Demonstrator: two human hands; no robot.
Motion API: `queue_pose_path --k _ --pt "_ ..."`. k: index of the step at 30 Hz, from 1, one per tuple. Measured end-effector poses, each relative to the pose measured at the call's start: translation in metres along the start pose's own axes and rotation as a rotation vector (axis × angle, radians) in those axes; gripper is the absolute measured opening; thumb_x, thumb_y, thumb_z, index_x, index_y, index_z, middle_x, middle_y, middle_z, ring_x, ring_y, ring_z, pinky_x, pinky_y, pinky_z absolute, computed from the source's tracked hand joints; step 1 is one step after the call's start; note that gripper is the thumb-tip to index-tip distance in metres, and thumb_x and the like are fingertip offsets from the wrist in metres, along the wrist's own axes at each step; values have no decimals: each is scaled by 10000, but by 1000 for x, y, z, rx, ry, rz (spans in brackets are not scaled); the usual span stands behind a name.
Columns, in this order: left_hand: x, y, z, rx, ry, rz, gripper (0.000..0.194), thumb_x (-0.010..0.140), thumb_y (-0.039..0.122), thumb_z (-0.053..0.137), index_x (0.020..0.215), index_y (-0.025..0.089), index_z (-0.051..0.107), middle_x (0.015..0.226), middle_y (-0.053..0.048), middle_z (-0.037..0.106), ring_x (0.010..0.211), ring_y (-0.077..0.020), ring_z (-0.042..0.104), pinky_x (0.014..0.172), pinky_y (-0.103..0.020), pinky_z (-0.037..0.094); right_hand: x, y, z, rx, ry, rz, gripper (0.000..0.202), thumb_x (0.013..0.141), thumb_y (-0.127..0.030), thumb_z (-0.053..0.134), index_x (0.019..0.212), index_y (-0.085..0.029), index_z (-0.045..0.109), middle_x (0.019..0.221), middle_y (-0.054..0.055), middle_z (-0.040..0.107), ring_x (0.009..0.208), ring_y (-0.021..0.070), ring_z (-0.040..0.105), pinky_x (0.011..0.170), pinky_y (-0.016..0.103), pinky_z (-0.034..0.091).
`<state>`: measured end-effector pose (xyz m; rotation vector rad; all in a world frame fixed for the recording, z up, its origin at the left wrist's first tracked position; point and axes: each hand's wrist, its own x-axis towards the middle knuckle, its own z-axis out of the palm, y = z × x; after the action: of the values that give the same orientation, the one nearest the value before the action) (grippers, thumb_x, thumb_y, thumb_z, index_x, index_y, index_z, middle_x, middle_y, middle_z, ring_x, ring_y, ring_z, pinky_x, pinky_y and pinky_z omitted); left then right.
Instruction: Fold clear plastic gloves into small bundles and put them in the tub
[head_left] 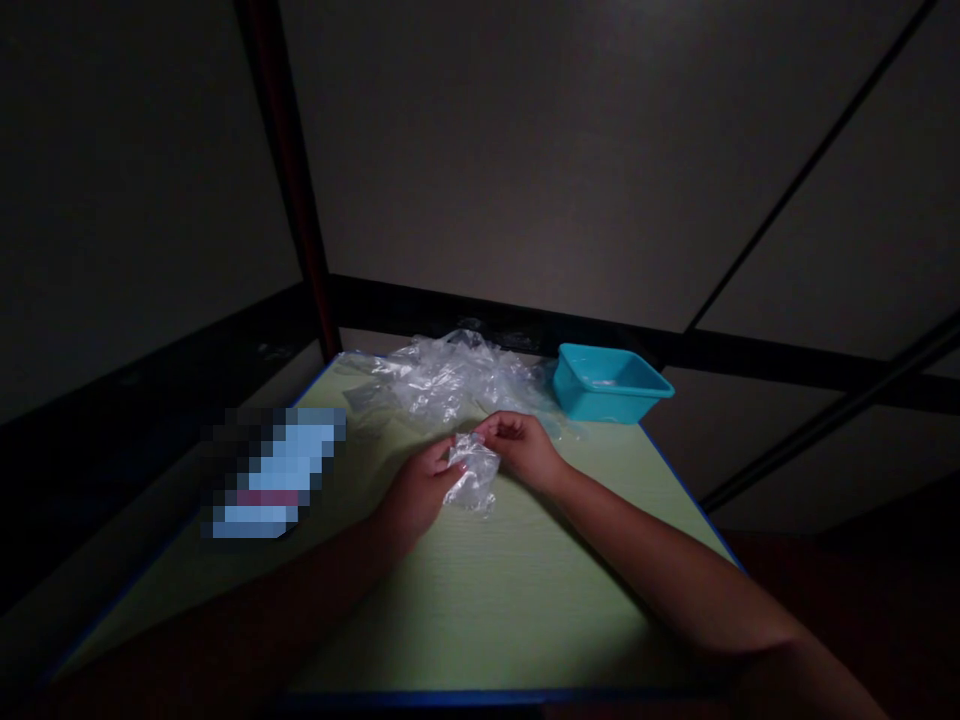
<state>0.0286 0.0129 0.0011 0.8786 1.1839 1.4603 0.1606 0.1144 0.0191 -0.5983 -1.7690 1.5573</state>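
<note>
A small, crinkled clear plastic bag (pixel 474 482) is held between my two hands above the middle of the table. My left hand (pixel 420 488) grips its left side, thumb lying across the front of the plastic. At the upper right corner of the bag, my right hand (pixel 523 450) pinches the edge with thumb and curled fingers. Just beyond the hands lies a loose heap of clear plastic bags (pixel 450 375). Whether anything is inside the held bag I cannot tell.
A turquoise plastic basin (pixel 611 385) stands at the far right corner of the pale green table (pixel 480 620), which has a blue edge. A pixelated, blurred-out rectangular object (pixel 281 475) lies at the left. Dark-framed wall panels (pixel 540 180) rise behind.
</note>
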Motion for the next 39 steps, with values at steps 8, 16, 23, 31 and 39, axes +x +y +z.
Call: queue_pose_path --k 8,16,23,31,39 --pt "-3 7 2 14 20 -31 795 663 215 712 1374 50 399 742 -49 728 605 -154 627 582 -223 449 -1 -3 -3 -8 -123 -30 249 663 -349 759 800 -149 707 744 19 693 661 115 599 662 246 447" --pt "-1 7 1 -18 46 -14 659 652 228 716 1267 76 537 837 -71 739 696 -188 658 644 -251 475 -7 -13 -4 -220 -188 -132 237 754 -379 691 784 -145 708 765 36 674 691 136 585 659 259 438" --pt "2 8 0 -41 14 72 348 587 291 761 888 123 714 847 -76 743 845 -245 671 776 -302 483 -4 -11 -5 -372 -199 -285 193 814 -332 641 757 -156 699 829 63 624 795 160 584 747 296 440" --pt "-2 11 1 -24 11 66 258 639 284 721 842 125 722 792 -71 736 789 -220 665 737 -279 475 -2 0 -4 -337 -169 -180 216 754 -370 688 734 -155 686 818 40 554 769 148 540 706 285 417" --pt "-2 11 -2 -57 34 70 278 645 347 724 808 123 704 717 -46 699 653 -164 616 610 -237 430 -4 2 3 -53 -109 43 337 661 -428 759 761 -169 567 708 -18 576 636 107 509 627 251 387"
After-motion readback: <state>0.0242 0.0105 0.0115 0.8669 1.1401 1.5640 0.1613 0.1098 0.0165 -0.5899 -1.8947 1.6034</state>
